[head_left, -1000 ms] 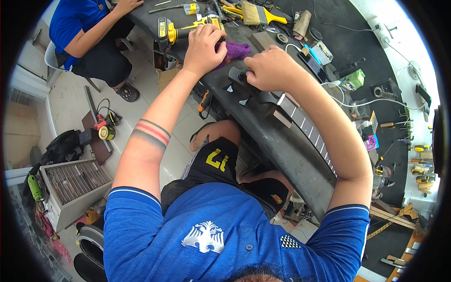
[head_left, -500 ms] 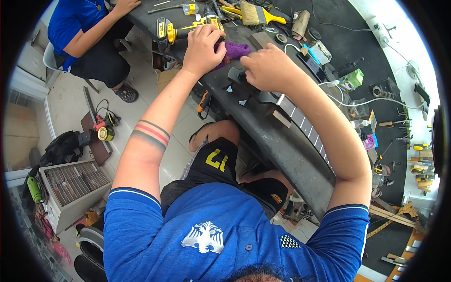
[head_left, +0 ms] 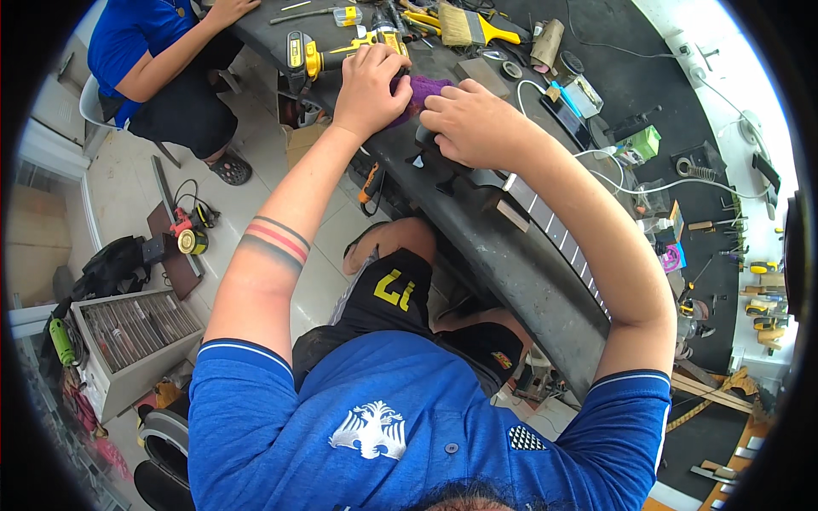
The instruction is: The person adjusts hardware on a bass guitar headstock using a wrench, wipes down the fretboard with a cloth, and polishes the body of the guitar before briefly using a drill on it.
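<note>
My left hand (head_left: pixel 371 92) is closed over a bunched purple cloth (head_left: pixel 421 92), just in front of a yellow-and-black cordless drill (head_left: pixel 311 58). My right hand (head_left: pixel 466 122) has its fingers curled in above the dark headstock end of a guitar neck (head_left: pixel 555 240), which lies along the bench edge with its fretboard up; what its fingertips hold is hidden. A light wooden block (head_left: pixel 512 214) sits against the neck's side, and small shiny pieces (head_left: pixel 417 161) show at the headstock's edge.
The dark bench (head_left: pixel 520 291) carries a yellow-handled brush (head_left: pixel 477 25), a phone (head_left: pixel 564 117), cables and small tools. A co-worker (head_left: pixel 141 55) in blue sits at the upper left. A drawer box of flat items (head_left: pixel 136 341) and a backpack (head_left: pixel 111 264) stand on the floor at left.
My right hand has shifted slightly left and up, toward the purple cloth, and now covers more of the headstock. My left hand has stayed in place.
</note>
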A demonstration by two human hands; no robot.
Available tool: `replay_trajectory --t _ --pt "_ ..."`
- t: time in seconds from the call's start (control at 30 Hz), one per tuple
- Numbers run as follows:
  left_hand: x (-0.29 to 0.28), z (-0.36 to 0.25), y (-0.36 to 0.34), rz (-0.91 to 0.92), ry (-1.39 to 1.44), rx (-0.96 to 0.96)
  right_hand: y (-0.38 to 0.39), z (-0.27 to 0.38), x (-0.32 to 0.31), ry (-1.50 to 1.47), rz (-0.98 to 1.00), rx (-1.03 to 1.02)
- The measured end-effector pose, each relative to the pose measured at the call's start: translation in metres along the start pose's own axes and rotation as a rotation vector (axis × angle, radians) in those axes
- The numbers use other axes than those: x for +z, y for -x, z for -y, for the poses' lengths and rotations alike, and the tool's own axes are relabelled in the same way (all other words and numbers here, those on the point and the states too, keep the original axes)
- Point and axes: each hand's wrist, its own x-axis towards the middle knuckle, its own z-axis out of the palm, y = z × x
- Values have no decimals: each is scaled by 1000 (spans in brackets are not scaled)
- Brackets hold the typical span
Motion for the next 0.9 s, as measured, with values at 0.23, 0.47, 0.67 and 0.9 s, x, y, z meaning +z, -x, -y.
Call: replay_trajectory --t 0.23,0.47,0.67,0.9 --pt "-1 0 0 4 3 -5 -4 6 3 25 27 65" --pt "1 1 0 1 -18 1 -3 7 -8 39 -105 86" --pt "0 -1 -1 4 4 -7 -1 6 -1 13 -57 77" --pt "-1 -2 0 23 -4 -24 -2 9 3 54 -82 134"
